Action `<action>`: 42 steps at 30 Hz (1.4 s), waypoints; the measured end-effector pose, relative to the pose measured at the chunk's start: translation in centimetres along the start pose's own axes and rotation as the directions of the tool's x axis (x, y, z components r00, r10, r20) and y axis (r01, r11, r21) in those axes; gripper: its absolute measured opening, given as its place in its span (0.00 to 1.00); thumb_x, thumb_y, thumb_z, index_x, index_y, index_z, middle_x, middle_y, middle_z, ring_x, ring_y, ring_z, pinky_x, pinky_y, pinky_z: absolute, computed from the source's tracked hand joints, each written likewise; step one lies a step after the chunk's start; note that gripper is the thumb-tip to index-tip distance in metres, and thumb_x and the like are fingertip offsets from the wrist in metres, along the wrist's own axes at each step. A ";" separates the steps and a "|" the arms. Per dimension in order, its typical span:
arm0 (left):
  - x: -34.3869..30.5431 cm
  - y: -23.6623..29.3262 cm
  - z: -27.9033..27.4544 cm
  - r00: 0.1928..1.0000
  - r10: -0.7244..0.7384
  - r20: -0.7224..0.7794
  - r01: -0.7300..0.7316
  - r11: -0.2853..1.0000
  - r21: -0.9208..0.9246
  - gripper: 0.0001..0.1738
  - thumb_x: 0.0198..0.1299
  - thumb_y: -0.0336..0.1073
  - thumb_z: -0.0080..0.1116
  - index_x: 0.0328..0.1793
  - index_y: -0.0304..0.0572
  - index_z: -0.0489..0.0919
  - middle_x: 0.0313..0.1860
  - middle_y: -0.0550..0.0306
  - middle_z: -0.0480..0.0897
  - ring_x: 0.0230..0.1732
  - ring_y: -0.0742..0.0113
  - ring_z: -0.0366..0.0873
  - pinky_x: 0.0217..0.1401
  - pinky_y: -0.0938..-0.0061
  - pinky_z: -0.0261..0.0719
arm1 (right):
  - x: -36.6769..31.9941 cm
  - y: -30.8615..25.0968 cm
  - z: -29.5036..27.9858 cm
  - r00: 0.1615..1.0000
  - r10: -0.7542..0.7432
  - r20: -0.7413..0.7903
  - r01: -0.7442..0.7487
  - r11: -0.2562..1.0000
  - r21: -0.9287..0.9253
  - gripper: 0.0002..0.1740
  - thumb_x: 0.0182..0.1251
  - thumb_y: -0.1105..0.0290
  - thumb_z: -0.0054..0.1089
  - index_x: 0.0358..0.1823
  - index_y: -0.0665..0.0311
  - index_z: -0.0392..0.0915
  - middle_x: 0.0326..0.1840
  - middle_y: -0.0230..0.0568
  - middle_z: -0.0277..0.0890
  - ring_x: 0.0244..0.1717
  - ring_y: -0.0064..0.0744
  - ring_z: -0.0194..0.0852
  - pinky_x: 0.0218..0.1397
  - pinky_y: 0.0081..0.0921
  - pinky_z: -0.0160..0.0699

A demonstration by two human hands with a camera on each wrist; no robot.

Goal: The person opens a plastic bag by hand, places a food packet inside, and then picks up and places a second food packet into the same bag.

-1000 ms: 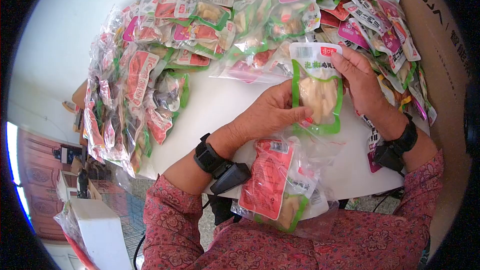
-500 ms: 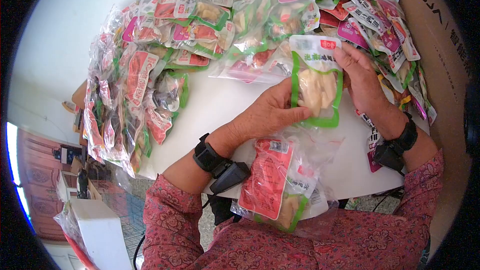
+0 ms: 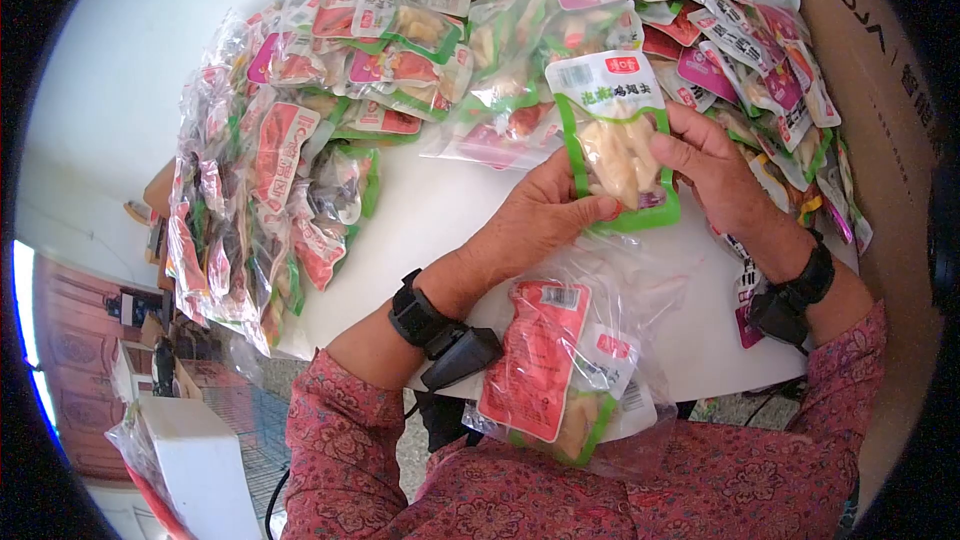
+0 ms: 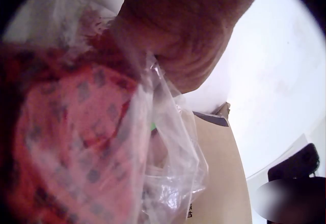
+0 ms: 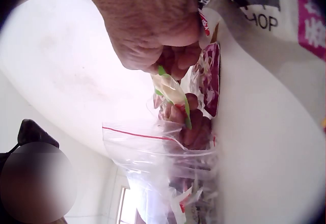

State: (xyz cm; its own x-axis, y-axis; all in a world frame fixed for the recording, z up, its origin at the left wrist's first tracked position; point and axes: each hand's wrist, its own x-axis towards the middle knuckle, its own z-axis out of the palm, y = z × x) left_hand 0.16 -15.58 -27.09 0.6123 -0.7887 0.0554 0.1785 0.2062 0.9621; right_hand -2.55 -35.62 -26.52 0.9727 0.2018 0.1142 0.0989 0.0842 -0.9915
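Both hands hold one green-edged packet of pale chicken wing tips [image 3: 612, 155] above the table, its printed front facing up. My left hand [image 3: 540, 215] pinches its lower left edge, thumb in front and fingers behind. On its right edge my right hand [image 3: 715, 170] pinches with the thumb at the window. The right wrist view has the packet [image 5: 173, 91] edge-on between the hands. Below the hands, at the table's near edge, lies a clear zip bag [image 3: 640, 315] with a red packet [image 3: 535, 360] and a green-edged packet [image 3: 580, 425] inside. The red packet [image 4: 76, 147] fills the left wrist view's lower left.
Heaps of bagged snack packets [image 3: 265, 170] line the table's left side, with more packets [image 3: 560, 30] at the back and along the right [image 3: 790, 90]. A cardboard box [image 3: 870, 100] stands at the right. White tabletop [image 3: 400, 210] shows between them.
The held packet has moved left and away from the body, and now tilts. The right hand's grip has shifted from its top right corner down to the right edge.
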 end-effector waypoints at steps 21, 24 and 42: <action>0.0 0.0 0.1 1.000 0.005 0.018 -0.006 0.999 0.041 0.31 0.58 0.25 0.49 0.67 0.41 0.52 0.60 0.54 0.66 0.61 0.67 0.63 0.63 0.71 0.60 | -0.1 0.0 -0.2 1.000 0.012 -0.021 -0.011 0.999 0.030 0.17 0.63 0.62 0.48 0.51 0.61 0.70 0.38 0.24 0.73 0.34 0.11 0.66 0.31 0.11 0.64; -0.1 0.0 0.2 1.000 -0.003 0.011 0.003 0.998 0.066 0.30 0.58 0.25 0.48 0.67 0.41 0.52 0.60 0.54 0.66 0.61 0.67 0.64 0.64 0.71 0.59 | -0.1 -0.2 -0.3 1.000 0.011 -0.015 -0.012 1.000 -0.017 0.18 0.62 0.61 0.48 0.51 0.61 0.70 0.38 0.24 0.73 0.34 0.12 0.66 0.30 0.11 0.64; -0.2 -0.4 0.0 0.998 0.003 0.062 -0.010 0.992 0.123 0.26 0.59 0.29 0.50 0.63 0.40 0.59 0.53 0.58 0.72 0.53 0.72 0.69 0.55 0.76 0.66 | 0.1 -0.8 -0.5 0.987 0.013 -0.163 -0.012 1.000 0.009 0.16 0.62 0.62 0.48 0.48 0.62 0.71 0.40 0.30 0.74 0.38 0.18 0.73 0.37 0.16 0.74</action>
State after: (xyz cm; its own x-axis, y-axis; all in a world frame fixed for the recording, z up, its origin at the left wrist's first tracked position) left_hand -0.04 -15.56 -27.46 0.5639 -0.8225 0.0745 0.0763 0.1416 0.9870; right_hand -2.42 -36.14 -25.72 0.9951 0.0416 0.0899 0.0859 0.0905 -0.9922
